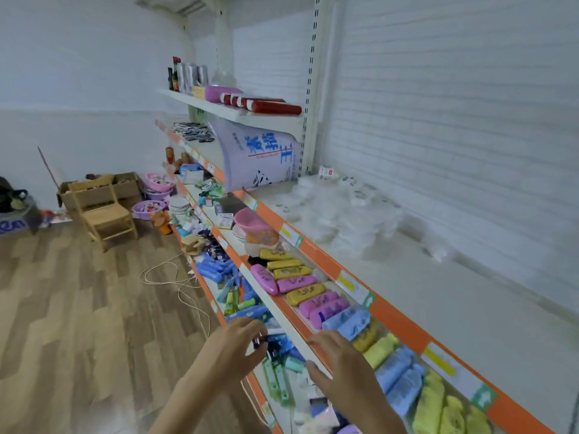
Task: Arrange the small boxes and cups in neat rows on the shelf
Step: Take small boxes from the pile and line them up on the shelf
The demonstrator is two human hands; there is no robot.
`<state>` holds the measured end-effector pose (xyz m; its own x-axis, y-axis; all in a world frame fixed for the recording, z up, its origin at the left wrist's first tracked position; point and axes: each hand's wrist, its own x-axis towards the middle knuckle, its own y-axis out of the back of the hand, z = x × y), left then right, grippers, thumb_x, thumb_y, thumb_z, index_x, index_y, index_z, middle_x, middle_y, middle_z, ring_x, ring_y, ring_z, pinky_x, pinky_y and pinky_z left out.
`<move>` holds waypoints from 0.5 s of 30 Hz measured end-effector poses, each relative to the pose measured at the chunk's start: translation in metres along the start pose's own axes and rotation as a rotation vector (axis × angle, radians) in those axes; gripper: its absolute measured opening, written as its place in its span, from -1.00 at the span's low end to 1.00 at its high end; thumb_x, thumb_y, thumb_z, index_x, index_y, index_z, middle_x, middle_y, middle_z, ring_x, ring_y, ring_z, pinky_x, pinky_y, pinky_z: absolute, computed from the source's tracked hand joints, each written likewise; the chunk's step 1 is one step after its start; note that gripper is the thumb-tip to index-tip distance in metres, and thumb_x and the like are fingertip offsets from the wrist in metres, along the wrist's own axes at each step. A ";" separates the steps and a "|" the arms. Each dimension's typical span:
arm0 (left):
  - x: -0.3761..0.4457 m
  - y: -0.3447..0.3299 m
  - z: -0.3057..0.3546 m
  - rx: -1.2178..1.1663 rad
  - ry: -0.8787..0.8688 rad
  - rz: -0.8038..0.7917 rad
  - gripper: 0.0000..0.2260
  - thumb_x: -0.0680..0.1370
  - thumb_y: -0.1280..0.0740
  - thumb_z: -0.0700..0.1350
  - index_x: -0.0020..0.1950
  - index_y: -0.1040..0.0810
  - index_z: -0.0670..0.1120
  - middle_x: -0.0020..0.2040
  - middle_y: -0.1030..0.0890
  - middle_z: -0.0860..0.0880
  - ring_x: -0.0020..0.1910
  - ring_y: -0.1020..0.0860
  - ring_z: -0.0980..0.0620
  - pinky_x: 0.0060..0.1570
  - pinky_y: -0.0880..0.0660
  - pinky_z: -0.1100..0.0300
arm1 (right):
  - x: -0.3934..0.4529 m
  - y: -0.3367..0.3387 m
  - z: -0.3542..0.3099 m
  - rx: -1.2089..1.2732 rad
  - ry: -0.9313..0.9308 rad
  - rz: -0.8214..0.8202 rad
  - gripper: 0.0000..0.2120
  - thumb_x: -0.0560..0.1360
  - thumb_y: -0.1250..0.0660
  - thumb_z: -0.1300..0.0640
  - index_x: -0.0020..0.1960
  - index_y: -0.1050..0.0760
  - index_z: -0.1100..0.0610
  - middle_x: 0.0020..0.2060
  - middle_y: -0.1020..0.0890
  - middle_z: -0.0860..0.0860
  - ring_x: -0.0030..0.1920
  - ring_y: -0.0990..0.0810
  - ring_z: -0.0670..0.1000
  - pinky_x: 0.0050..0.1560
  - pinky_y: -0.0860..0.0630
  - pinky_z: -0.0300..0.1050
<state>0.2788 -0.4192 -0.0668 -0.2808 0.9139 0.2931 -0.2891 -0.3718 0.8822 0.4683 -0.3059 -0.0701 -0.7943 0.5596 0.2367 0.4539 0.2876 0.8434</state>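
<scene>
Most cases (300, 285) on middle shelf (289, 327) already rowed; lower shelf (255, 389) jumbled. Left hand (238, 343) pinches small dark item (259, 341); right hand (340, 361) open, empty.

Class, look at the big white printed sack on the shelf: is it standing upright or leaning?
Leaning. The sack tilts left, its top tucked under the upper shelf.

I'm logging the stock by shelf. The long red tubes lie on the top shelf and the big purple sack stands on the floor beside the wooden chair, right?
Not quite. The head view shows the red tubes on the top shelf, but the purple sack sits on the shelf below them, not on the floor; the wooden chair stands apart.
</scene>
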 end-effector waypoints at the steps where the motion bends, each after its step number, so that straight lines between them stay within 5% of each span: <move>1: 0.015 0.000 -0.010 -0.007 -0.008 -0.003 -0.79 0.54 -0.21 0.02 0.12 -0.52 0.02 0.05 -0.55 0.11 -0.06 -0.50 0.17 -0.19 -0.35 0.43 | 0.015 -0.001 0.005 -0.005 -0.011 0.013 -0.48 0.38 -0.01 -0.25 0.22 -0.42 -0.07 0.07 -0.39 -0.28 0.10 -0.44 -0.20 0.02 -0.33 -0.40; 5: 0.082 -0.002 -0.050 -0.009 -0.093 -0.048 -0.78 0.55 -0.23 -0.01 0.16 -0.50 0.02 0.07 -0.52 0.09 -0.01 -0.49 0.13 -0.23 -0.26 0.46 | 0.073 -0.006 0.022 0.002 -0.092 0.141 -0.61 0.43 -0.06 -0.20 0.13 -0.45 -0.09 0.03 -0.45 -0.26 0.01 -0.41 -0.26 -0.03 -0.31 -0.42; 10: 0.179 0.006 -0.090 -0.075 -0.279 -0.063 -0.78 0.53 -0.25 -0.05 0.15 -0.52 -0.02 0.04 -0.54 0.05 -0.03 -0.53 0.08 -0.13 -0.45 0.25 | 0.139 0.003 0.035 -0.025 -0.173 0.297 -0.59 0.41 -0.08 -0.16 0.08 -0.52 0.02 -0.02 -0.49 -0.21 -0.01 -0.48 -0.20 0.00 -0.39 -0.32; 15: 0.271 0.014 -0.113 -0.089 -0.481 -0.078 -0.57 0.43 -0.08 0.14 0.11 -0.54 -0.06 0.01 -0.57 0.01 -0.06 -0.57 0.03 -0.18 -0.40 0.27 | 0.184 0.025 0.044 -0.062 -0.300 0.467 -0.68 0.40 -0.16 -0.11 0.02 -0.54 0.00 -0.07 -0.52 -0.21 -0.06 -0.49 -0.21 -0.06 -0.39 -0.41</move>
<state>0.0955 -0.1948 -0.0170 0.1932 0.9032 0.3833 -0.3756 -0.2928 0.8793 0.3515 -0.1613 -0.0268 -0.3600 0.8162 0.4520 0.6983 -0.0855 0.7106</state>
